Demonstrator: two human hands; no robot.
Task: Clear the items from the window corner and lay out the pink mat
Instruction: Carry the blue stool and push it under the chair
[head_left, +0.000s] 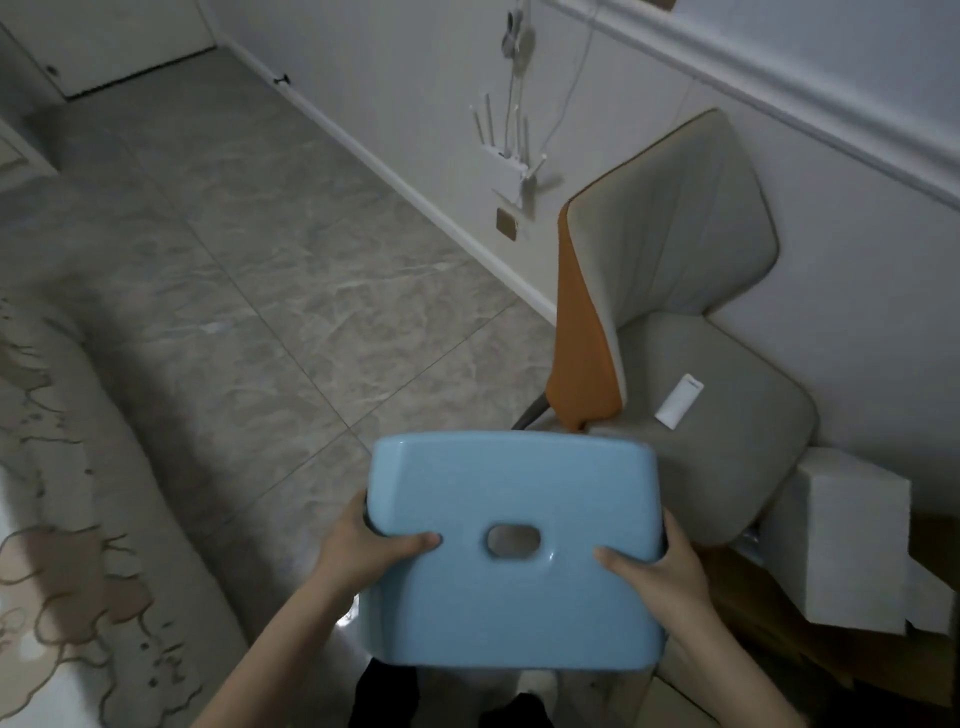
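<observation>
A light blue plastic stool (514, 551) is held above the tiled floor (249, 291), its flat seat turned up toward the camera and an oval handle hole (513, 540) seen at the seat's middle. It is gripped at both side edges: the left hand (363, 545) is wrapped around the left edge, thumb laid across the seat top and the fingers curled under out of sight; the right hand (660, 566) is clamped on the right edge in the same manner, thumb on top. Just beyond the stool, against the white wall (395, 78), a grey padded chair (696, 332) with an orange back shell is seen, and a small white remote-like object (679, 401) lies on its seat. A white box (852, 540) is seen just right of the chair, over brown cardboard. A white router (506, 156) with antennas is hung on the wall, with cables above it. A patterned beige rug (67, 493) is spread along the left.
</observation>
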